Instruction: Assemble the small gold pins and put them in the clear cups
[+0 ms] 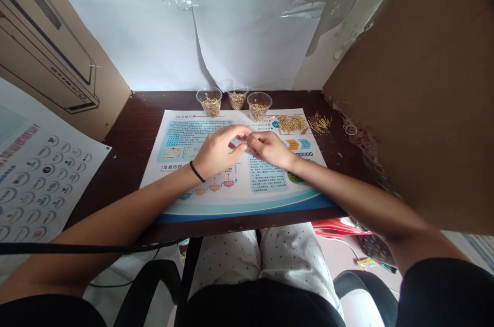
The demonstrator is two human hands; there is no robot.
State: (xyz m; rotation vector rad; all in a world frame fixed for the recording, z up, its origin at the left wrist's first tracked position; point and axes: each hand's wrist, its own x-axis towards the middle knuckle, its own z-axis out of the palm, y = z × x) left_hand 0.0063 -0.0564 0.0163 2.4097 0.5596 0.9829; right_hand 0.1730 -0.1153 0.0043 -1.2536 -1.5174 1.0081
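Observation:
Above a printed sheet [227, 202], my left hand [216, 151] and my right hand [273, 150] meet at the fingertips. The left fingers curve round, thumb and fingers drawn close to the right hand; a black band circles that wrist. My right hand is closed, its thumb and forefinger pressed together. Whatever lies between the fingertips is hidden or too small to name. Just beyond the hands to the right is a pile of thin gold-coloured pins [292, 124], with a smaller scatter of pins [320, 123] beside it.
Three clear plastic cups, a left cup [210, 103], a middle cup [236, 100] and a right cup [259, 107], hold small gold-coloured pieces. A small ring-shaped object [350, 130] lies at right. Cardboard walls [417, 111] flank the dark table [116, 131]. Another printed sheet [77, 162] stands left.

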